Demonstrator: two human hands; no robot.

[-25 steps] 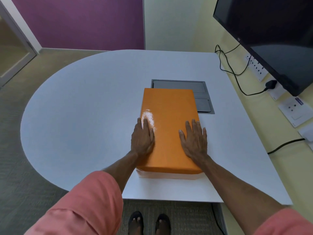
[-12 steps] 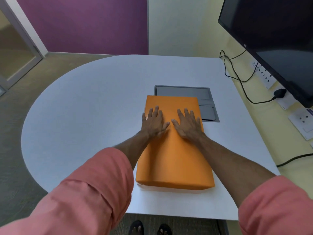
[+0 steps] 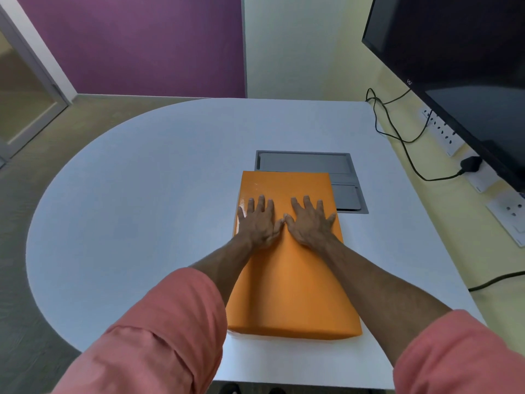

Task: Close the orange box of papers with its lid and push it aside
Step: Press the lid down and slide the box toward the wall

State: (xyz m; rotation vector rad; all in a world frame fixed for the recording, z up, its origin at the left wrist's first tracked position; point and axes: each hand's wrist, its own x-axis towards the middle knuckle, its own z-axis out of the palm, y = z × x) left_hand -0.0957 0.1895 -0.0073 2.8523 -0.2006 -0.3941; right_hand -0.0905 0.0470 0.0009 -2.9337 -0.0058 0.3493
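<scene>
Now, box: the orange box [image 3: 289, 265] lies lid-on under my palms, at the table's [image 3: 142, 194] near edge toward its right side; pale base peeks out below.
Long axis: runs 6 to 12 o'clock, away from me.
Left hand [image 3: 260, 223]: flat, fingers spread, gripping nothing.
Right hand [image 3: 311, 221]: likewise flat; thumbs nearly touching, neither nearer.
In the way: grey floor-box panel [image 3: 304, 163] at 12 o'clock, touching the far edge; I'd judge 9 o'clock clearer.
Beyond: monitor [image 3: 468, 66] and cables [image 3: 397, 132] at 2 o'clock.
</scene>
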